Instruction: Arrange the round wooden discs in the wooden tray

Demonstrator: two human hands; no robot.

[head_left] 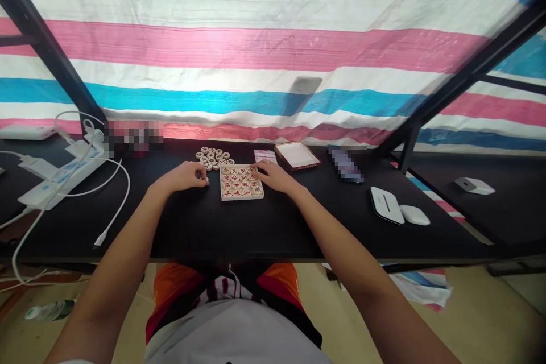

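Between my hands on the black desk lies a shallow white tray (242, 198) of round xiangqi pieces set in rows. Most show red characters; a piece (257, 189) at the near right corner has a black one. My left hand (184, 177) is just left of the tray, thumb and fingers pinched on a small pale xiangqi piece (207, 181). At the tray's upper right corner, my right hand (276, 176) has its fingers bent over the rim and the pieces there, hiding part of them. Beyond the tray sits a cluster of black-character pieces (213, 156).
Behind the tray are a printed paper card (265, 156) and an open box lid (297, 156). A blurred phone (346, 165) and white devices (387, 205) lie right. On the left, a power strip (63, 182) trails white cables (123, 205). Striped sheeting (273, 45) hangs behind the desk.
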